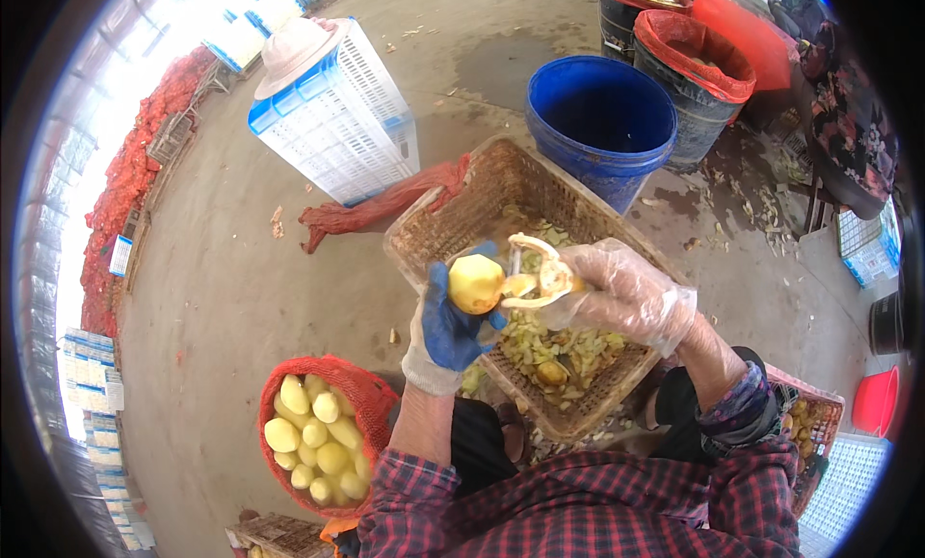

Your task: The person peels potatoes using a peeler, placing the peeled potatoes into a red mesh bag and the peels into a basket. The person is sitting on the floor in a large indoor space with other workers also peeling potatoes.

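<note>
My left hand [452,327], in a blue-coated glove, holds a peeled yellow potato [475,283] over a worn plastic crate [498,175]. Beside it, my right hand [625,290], in a clear plastic glove, grips a Y-shaped peeler [553,276] whose head is close to the potato. A piece of peel hangs at the peeler. Below, the crate holds many peelings [527,341] and a potato [552,372] lying among them. At lower left, a container lined with red mesh [386,395] is full of peeled potatoes [332,458].
A blue bucket [600,175] stands behind the crate. Red-lined buckets [694,117] are at upper right, near a person in flowered clothing [853,117]. Stacked white crates [347,117] bear a hat [300,52]. A red mesh bag [383,204] drapes over the crate's edge. Another crate [827,413] holds potatoes.
</note>
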`<act>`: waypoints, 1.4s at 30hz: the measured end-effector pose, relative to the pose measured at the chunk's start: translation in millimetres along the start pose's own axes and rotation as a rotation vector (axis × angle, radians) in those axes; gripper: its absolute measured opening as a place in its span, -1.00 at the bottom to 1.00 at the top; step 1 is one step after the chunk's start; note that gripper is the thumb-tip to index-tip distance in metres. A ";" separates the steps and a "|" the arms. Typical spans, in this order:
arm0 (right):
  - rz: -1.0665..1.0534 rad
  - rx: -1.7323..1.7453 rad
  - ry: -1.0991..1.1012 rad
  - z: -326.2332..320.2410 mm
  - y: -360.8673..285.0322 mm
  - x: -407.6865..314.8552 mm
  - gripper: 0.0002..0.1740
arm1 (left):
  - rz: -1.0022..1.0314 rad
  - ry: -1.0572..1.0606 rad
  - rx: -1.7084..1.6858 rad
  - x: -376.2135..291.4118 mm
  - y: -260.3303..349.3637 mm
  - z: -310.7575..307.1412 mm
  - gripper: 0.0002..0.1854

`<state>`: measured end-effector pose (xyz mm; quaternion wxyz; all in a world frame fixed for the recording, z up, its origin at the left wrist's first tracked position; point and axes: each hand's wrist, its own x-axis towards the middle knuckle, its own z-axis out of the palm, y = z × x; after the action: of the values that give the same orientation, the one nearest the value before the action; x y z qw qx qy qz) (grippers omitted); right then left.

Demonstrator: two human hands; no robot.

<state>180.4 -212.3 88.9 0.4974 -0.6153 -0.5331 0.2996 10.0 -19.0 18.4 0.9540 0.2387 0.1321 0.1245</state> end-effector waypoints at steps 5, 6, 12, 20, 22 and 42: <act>0.103 -0.379 -0.101 -13.5 2.2 8.1 -0.61 | 0.036 -0.034 0.181 0.5 8.0 -16.8 -0.31; 0.128 -0.326 -0.065 -14.4 0.6 1.9 -0.61 | 0.079 -0.071 0.121 0.2 8.9 -16.3 -0.31; -0.008 -0.142 -0.038 -7.1 5.4 -1.7 -0.59 | 0.087 -0.096 0.045 -0.2 4.1 1.7 -0.23; 0.175 -0.198 0.066 34.5 -9.8 17.8 -0.63 | 0.279 -0.171 0.101 22.9 -13.1 -3.3 -0.28; 0.120 -0.221 0.160 47.1 -15.9 24.9 -0.66 | 0.305 -0.145 0.085 24.7 -9.2 0.9 -0.29; 0.098 -0.050 0.313 117.1 6.0 8.4 -0.68 | 0.330 -0.312 -0.041 12.7 13.6 -18.0 -0.31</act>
<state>79.5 -169.7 46.6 0.5438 -0.6919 -0.4257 0.2107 13.9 4.0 7.2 0.9343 0.2540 -0.0604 0.2429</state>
